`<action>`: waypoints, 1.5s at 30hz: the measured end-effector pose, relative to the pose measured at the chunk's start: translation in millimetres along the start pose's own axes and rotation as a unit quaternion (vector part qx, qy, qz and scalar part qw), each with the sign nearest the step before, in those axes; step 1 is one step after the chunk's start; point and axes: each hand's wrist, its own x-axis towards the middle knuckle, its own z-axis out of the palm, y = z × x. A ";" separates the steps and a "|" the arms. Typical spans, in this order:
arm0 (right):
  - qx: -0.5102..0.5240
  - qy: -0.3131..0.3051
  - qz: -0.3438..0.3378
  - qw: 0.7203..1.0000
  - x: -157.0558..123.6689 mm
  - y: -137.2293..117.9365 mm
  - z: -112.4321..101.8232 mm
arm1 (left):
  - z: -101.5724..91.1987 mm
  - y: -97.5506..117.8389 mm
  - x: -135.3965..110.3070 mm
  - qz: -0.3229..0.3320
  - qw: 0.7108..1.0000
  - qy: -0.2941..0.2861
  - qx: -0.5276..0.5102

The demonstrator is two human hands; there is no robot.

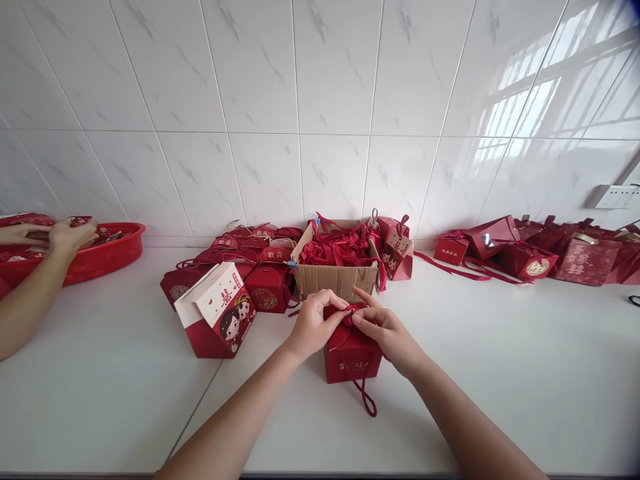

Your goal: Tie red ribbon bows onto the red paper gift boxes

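Note:
A small red gift box stands on the white counter right in front of me, a red cord loop hanging down its front. My left hand and my right hand both pinch the red ribbon on the top of the box, fingers closed on it. Just behind stands an open cardboard box full of red ribbons.
A red-and-white gift box with cartoon figures lies tilted at the left, with several red boxes behind it. More red boxes and bags line the wall at the right. Another person's hands reach into a red basin at far left.

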 end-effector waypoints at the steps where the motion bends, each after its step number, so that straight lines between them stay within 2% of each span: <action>1: 0.008 -0.007 -0.003 1.000 0.0 -0.7 0.6 | 0.9 -1.2 0.2 -0.004 1.000 -0.003 -0.006; 6: 0.021 -0.003 -0.004 1.000 -0.1 -0.8 3.1 | -7.2 -1.3 -0.9 0.009 1.000 0.011 0.022; 10: 0.006 0.000 0.001 1.000 -1.2 0.0 4.1 | -21.6 3.6 -2.9 0.035 0.995 -0.084 0.041; 12: -0.001 0.002 -0.002 1.000 -2.3 -1.2 4.5 | -24.8 4.4 -2.7 0.042 0.992 -0.107 0.053; 16: -0.074 0.030 -0.022 0.997 -5.9 -8.5 1.4 | -25.3 1.7 -0.8 0.026 0.993 -0.102 0.048; 20: -0.174 0.058 -0.077 0.980 -12.4 -18.7 -9.8 | -27.6 1.5 -0.2 -0.007 0.991 -0.128 0.027; 24: -0.274 -0.006 -0.110 0.955 -18.5 -24.3 -17.9 | -29.5 8.2 -0.8 -0.006 0.988 -0.150 0.039; 27: -0.329 -0.019 -0.124 0.936 -20.7 -28.3 -21.9 | -29.2 13.4 -1.6 0.007 0.986 -0.159 0.047; 32: -0.287 -0.103 -0.126 0.944 -15.6 -43.1 -40.7 | -27.2 14.3 -3.6 0.018 0.986 -0.166 0.030; 34: -0.293 -0.119 -0.130 0.940 -9.4 -45.4 -47.2 | -26.4 13.4 -3.7 0.018 0.985 -0.169 0.026; 38: -0.294 -0.157 -0.200 0.922 2.9 -35.2 -43.8 | -25.3 14.7 -3.1 0.021 0.985 -0.171 0.025; 42: -0.280 -0.127 -0.277 0.911 3.8 -19.8 -32.9 | -24.5 18.8 -3.6 0.035 0.986 -0.160 0.018; 45: -0.296 -0.131 -0.331 0.886 0.4 -13.8 -30.6 | -24.7 20.4 -4.1 0.039 0.987 -0.154 0.021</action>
